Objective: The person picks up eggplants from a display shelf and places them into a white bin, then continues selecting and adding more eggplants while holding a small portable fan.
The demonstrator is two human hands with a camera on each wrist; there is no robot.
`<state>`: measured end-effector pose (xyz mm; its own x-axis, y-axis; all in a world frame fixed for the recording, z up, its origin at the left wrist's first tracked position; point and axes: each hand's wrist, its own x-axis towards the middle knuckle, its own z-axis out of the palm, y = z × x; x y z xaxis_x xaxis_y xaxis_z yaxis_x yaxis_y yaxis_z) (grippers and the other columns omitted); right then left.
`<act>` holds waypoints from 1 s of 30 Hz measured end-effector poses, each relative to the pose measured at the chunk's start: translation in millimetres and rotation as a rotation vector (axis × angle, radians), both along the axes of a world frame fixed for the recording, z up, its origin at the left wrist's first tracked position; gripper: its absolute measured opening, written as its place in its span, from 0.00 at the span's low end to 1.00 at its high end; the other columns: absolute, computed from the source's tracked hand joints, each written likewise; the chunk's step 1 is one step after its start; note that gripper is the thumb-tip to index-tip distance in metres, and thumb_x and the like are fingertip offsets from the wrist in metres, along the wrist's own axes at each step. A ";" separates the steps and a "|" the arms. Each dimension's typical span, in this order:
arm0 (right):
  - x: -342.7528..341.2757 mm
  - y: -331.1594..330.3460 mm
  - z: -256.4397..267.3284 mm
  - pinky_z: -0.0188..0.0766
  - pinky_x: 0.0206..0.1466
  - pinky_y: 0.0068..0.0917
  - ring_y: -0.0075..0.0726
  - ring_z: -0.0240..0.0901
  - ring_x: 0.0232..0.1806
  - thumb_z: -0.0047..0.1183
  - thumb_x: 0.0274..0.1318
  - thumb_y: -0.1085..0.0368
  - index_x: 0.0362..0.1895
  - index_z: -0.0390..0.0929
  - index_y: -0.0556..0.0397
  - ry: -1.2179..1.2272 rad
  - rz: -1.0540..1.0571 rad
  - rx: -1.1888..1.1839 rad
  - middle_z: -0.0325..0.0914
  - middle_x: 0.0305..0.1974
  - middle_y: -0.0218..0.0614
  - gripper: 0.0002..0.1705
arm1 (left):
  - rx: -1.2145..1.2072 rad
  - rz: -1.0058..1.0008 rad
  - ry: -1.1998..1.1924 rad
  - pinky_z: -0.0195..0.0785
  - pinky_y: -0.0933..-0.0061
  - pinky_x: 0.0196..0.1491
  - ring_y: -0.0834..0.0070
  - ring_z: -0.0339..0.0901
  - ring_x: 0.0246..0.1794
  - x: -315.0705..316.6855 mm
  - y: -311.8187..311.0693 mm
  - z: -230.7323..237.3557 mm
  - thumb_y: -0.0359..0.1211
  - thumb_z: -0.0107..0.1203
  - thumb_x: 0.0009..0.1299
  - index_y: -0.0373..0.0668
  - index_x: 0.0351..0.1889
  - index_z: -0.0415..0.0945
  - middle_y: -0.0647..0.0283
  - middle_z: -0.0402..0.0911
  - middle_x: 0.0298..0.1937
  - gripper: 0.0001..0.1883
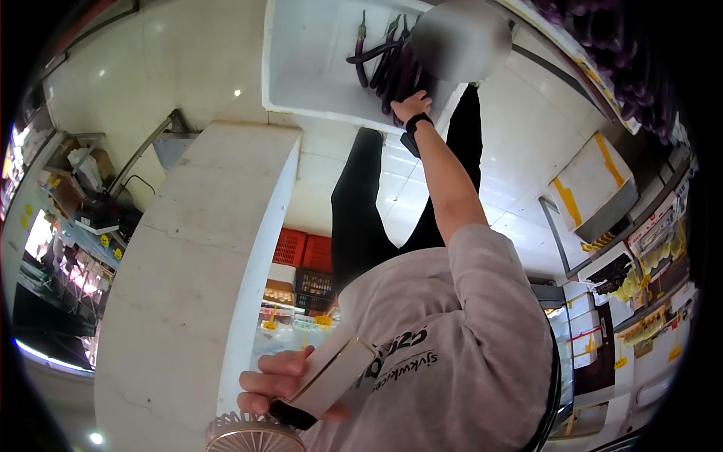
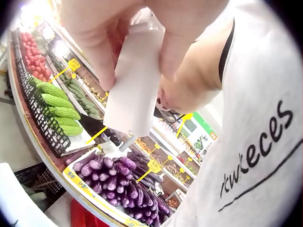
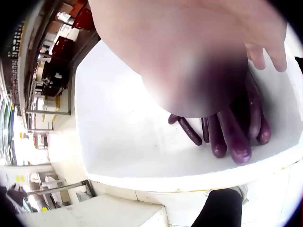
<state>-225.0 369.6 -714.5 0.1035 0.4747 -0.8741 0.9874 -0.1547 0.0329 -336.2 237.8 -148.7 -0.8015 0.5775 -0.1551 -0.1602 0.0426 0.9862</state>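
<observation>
My left hand [image 1: 279,383] grips the white handle of a handheld fan [image 1: 331,380] in front of my shirt. The round fan grille [image 1: 254,438] shows at the bottom edge of the head view. In the left wrist view, thumb and fingers hold the white handle [image 2: 134,82] from both sides. My right hand [image 1: 413,107] reaches into a white foam box [image 1: 301,71], over the near ends of several long purple eggplants [image 1: 385,71]. In the right wrist view its fingers [image 3: 279,54] extend loosely beside the eggplants [image 3: 229,135], while a blurred patch hides the palm side.
A pale ledge [image 1: 188,264] stands on the left. Red crates [image 1: 290,247] are stacked below. The left wrist view shows a produce stand with purple eggplants [image 2: 118,182], green bitter melons [image 2: 59,106] and tomatoes [image 2: 35,56]. A taped foam box [image 1: 591,181] is at right.
</observation>
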 end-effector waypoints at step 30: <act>235.3 254.8 445.2 0.74 0.46 0.32 0.41 0.80 0.39 0.56 0.56 0.54 0.55 0.75 0.60 0.716 -0.246 0.450 0.83 0.37 0.45 0.28 | 0.646 -0.659 0.201 0.78 0.56 0.48 0.53 0.78 0.45 29.9 152.5 261.8 0.26 0.80 0.39 0.40 0.57 0.62 0.52 0.74 0.47 0.47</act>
<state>10.3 624.4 -269.3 -0.2528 0.8263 -0.5033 0.6848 -0.2147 -0.6964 -306.3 390.3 113.1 -0.2599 0.8496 0.4589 -0.1227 -0.5005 0.8570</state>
